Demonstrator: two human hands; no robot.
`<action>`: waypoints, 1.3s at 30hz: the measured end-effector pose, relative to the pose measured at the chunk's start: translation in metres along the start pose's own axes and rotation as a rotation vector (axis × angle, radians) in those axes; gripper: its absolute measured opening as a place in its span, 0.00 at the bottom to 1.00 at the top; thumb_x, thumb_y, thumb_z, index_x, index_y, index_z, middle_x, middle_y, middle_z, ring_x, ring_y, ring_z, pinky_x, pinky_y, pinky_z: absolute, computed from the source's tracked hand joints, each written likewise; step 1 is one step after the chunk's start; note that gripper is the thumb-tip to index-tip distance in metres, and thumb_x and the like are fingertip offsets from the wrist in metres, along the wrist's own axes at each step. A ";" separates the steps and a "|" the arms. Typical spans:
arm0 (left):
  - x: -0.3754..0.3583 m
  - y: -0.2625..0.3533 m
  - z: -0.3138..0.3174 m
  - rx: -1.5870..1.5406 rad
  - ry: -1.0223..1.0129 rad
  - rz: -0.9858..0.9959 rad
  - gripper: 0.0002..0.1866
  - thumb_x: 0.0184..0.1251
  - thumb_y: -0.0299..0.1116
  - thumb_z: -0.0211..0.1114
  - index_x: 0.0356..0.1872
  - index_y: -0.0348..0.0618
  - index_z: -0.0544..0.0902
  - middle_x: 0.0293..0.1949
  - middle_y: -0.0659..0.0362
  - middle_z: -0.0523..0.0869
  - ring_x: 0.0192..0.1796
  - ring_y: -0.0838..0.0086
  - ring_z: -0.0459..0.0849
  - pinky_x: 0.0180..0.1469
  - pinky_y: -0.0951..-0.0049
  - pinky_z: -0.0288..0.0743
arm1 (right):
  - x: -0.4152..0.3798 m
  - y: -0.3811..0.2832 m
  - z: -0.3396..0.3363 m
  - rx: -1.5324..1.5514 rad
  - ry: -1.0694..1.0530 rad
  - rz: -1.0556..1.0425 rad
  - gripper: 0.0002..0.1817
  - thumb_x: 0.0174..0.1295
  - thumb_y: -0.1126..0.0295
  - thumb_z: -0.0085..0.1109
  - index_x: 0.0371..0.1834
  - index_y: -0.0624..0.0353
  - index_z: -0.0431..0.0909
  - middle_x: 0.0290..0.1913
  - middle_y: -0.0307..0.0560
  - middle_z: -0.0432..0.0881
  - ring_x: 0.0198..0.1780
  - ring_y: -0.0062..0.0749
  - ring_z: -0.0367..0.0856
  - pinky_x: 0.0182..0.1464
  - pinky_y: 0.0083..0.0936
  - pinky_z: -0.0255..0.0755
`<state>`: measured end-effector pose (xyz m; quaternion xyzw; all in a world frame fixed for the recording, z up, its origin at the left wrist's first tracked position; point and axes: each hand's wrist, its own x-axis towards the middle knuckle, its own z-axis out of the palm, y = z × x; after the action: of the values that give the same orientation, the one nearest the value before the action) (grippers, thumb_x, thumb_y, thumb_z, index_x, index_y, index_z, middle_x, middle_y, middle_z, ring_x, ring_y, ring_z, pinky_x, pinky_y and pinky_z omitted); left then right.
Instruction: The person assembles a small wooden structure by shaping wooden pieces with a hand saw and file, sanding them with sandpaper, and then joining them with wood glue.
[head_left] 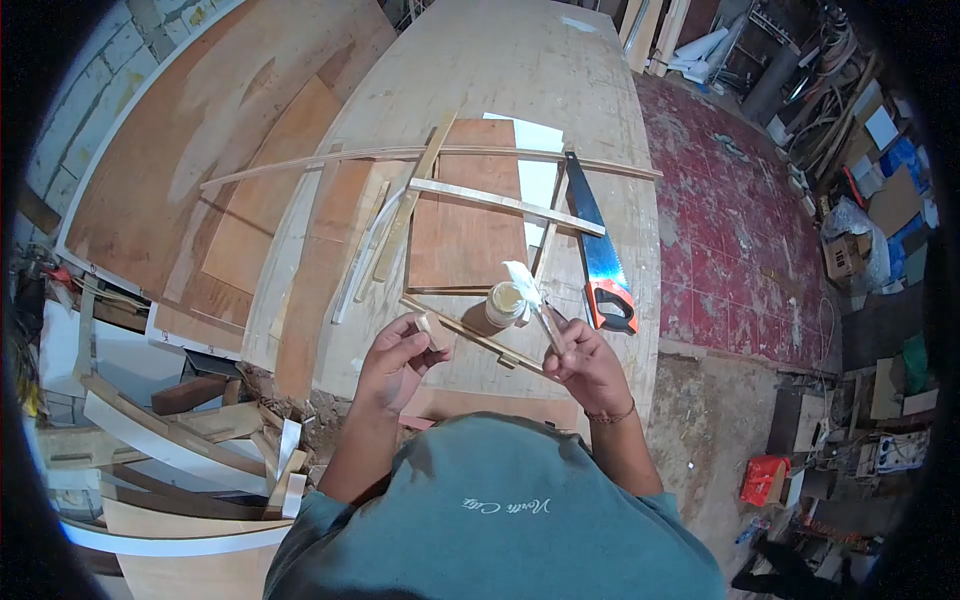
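Pinched in the fingers of my left hand [393, 365] is a small wooden block [432, 331], held up over the table's near side. My right hand [592, 372] grips the handle of a brush [550, 325] whose upper end is covered in a thick white paste [521, 283]. Just behind the brush stands an open round jar [503, 303], its pale contents showing at the mouth; the paste overlaps its rim in this view. Beyond the jar lies a flat reddish-brown wooden panel [466, 215]. Near my right hand rests a handsaw [597, 245] with an orange-and-black handle.
Thin wooden strips [505, 205] cross over the panel and the saw's blade on the plywood table [500, 60]. A white sheet [541, 160] lies partly under the panel. Large boards [230, 130] lean at the left, above curved wooden offcuts [180, 450]. Red floor [730, 220] extends to the right.
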<state>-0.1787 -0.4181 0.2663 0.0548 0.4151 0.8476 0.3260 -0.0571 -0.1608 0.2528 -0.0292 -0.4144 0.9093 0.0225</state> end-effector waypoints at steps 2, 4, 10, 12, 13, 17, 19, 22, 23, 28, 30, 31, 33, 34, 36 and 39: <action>-0.004 0.003 0.002 -0.002 0.016 0.024 0.14 0.63 0.31 0.63 0.48 0.37 0.77 0.39 0.55 0.84 0.41 0.71 0.83 0.49 0.67 0.77 | -0.003 -0.002 0.016 -0.016 -0.071 0.057 0.14 0.61 0.70 0.59 0.46 0.62 0.70 0.32 0.42 0.78 0.34 0.24 0.76 0.39 0.21 0.67; -0.007 0.006 0.001 0.021 0.008 0.067 0.18 0.62 0.32 0.64 0.51 0.34 0.76 0.37 0.55 0.83 0.39 0.67 0.83 0.46 0.65 0.79 | -0.005 -0.004 0.021 0.009 -0.130 0.081 0.14 0.62 0.70 0.57 0.49 0.63 0.71 0.35 0.42 0.78 0.37 0.24 0.75 0.42 0.21 0.67; -0.016 0.013 0.009 0.093 -0.042 0.151 0.20 0.60 0.34 0.66 0.51 0.34 0.76 0.37 0.53 0.83 0.38 0.68 0.84 0.45 0.66 0.79 | -0.018 -0.010 0.035 -0.293 -0.072 0.012 0.16 0.61 0.73 0.51 0.52 0.67 0.73 0.41 0.42 0.77 0.42 0.21 0.72 0.46 0.19 0.65; -0.021 0.014 0.011 0.094 -0.049 0.150 0.21 0.60 0.34 0.67 0.50 0.33 0.76 0.38 0.53 0.83 0.37 0.68 0.84 0.43 0.67 0.79 | -0.024 -0.015 0.049 -0.443 -0.002 -0.025 0.16 0.59 0.74 0.51 0.51 0.68 0.73 0.41 0.42 0.77 0.42 0.20 0.72 0.46 0.19 0.65; -0.023 0.015 0.013 0.095 -0.062 0.148 0.22 0.59 0.35 0.67 0.50 0.32 0.76 0.38 0.52 0.83 0.36 0.68 0.84 0.42 0.68 0.80 | -0.026 -0.015 0.053 -0.497 0.025 -0.095 0.16 0.58 0.75 0.52 0.50 0.69 0.74 0.39 0.42 0.78 0.40 0.20 0.73 0.43 0.20 0.66; -0.028 0.019 0.025 0.097 -0.087 0.147 0.24 0.58 0.36 0.69 0.51 0.30 0.76 0.37 0.52 0.83 0.33 0.69 0.84 0.37 0.71 0.81 | -0.032 -0.020 0.056 -0.774 0.069 -0.195 0.14 0.56 0.75 0.54 0.44 0.68 0.80 0.31 0.44 0.81 0.31 0.21 0.76 0.32 0.21 0.68; -0.031 0.021 0.028 0.069 -0.124 0.132 0.23 0.58 0.34 0.70 0.51 0.32 0.76 0.34 0.54 0.83 0.34 0.72 0.83 0.37 0.72 0.80 | -0.032 -0.020 0.060 -0.856 0.086 -0.284 0.14 0.55 0.75 0.55 0.43 0.68 0.81 0.28 0.44 0.80 0.28 0.23 0.76 0.30 0.21 0.68; -0.033 0.023 0.028 0.051 -0.146 0.131 0.24 0.57 0.35 0.71 0.51 0.32 0.76 0.35 0.55 0.83 0.34 0.72 0.83 0.37 0.72 0.81 | -0.032 -0.027 0.067 -0.982 0.101 -0.359 0.14 0.53 0.75 0.56 0.42 0.66 0.82 0.25 0.46 0.80 0.25 0.27 0.76 0.28 0.22 0.67; -0.034 0.023 0.027 0.052 -0.143 0.132 0.24 0.57 0.35 0.71 0.51 0.32 0.76 0.35 0.55 0.83 0.34 0.72 0.83 0.37 0.72 0.81 | -0.032 -0.029 0.068 -1.028 0.099 -0.345 0.14 0.51 0.75 0.57 0.42 0.66 0.83 0.25 0.47 0.80 0.25 0.29 0.76 0.28 0.23 0.67; -0.034 0.023 0.028 0.076 -0.110 0.117 0.26 0.55 0.36 0.73 0.51 0.33 0.76 0.36 0.55 0.82 0.34 0.73 0.82 0.35 0.73 0.80 | -0.030 -0.029 0.067 -1.090 0.067 -0.357 0.15 0.50 0.74 0.58 0.42 0.65 0.82 0.24 0.47 0.79 0.23 0.31 0.75 0.28 0.25 0.66; -0.034 0.021 0.025 0.081 -0.123 0.113 0.26 0.55 0.36 0.73 0.51 0.33 0.76 0.36 0.56 0.82 0.34 0.73 0.82 0.35 0.73 0.81 | -0.029 -0.028 0.068 -1.100 0.061 -0.365 0.15 0.50 0.73 0.58 0.41 0.65 0.82 0.23 0.47 0.79 0.23 0.32 0.74 0.28 0.25 0.66; -0.033 0.021 0.024 0.086 -0.135 0.108 0.26 0.55 0.36 0.73 0.51 0.33 0.76 0.36 0.56 0.82 0.35 0.74 0.82 0.36 0.73 0.81 | -0.028 -0.027 0.068 -1.092 0.053 -0.374 0.15 0.50 0.73 0.58 0.42 0.65 0.82 0.23 0.47 0.78 0.23 0.32 0.74 0.27 0.25 0.65; -0.032 0.019 0.025 0.083 -0.141 0.108 0.26 0.55 0.36 0.73 0.51 0.33 0.76 0.36 0.56 0.82 0.35 0.74 0.82 0.36 0.73 0.81 | -0.027 -0.027 0.068 -1.084 0.047 -0.383 0.15 0.50 0.73 0.58 0.42 0.65 0.82 0.22 0.46 0.78 0.22 0.32 0.73 0.27 0.26 0.65; -0.031 0.019 0.025 0.081 -0.146 0.108 0.26 0.55 0.36 0.73 0.51 0.33 0.76 0.37 0.56 0.82 0.35 0.73 0.82 0.36 0.73 0.81 | -0.027 -0.027 0.068 -1.091 0.042 -0.381 0.14 0.50 0.73 0.58 0.42 0.65 0.82 0.22 0.46 0.77 0.22 0.32 0.73 0.27 0.26 0.65; -0.030 0.020 0.027 0.073 -0.153 0.106 0.25 0.55 0.36 0.73 0.52 0.33 0.76 0.37 0.55 0.82 0.35 0.73 0.82 0.36 0.73 0.81 | -0.027 -0.028 0.067 -1.098 0.041 -0.379 0.14 0.50 0.74 0.58 0.41 0.65 0.82 0.22 0.46 0.77 0.22 0.32 0.73 0.27 0.26 0.65; -0.028 0.020 0.028 0.060 -0.159 0.113 0.25 0.56 0.35 0.72 0.52 0.33 0.76 0.37 0.55 0.83 0.35 0.73 0.83 0.36 0.73 0.81 | -0.028 -0.030 0.066 -1.126 0.052 -0.402 0.14 0.50 0.74 0.58 0.41 0.65 0.82 0.22 0.46 0.77 0.22 0.32 0.73 0.27 0.26 0.64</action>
<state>-0.1567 -0.4255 0.3046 0.1549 0.4095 0.8448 0.3076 -0.0338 -0.1930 0.3198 0.0200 -0.8293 0.5269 0.1852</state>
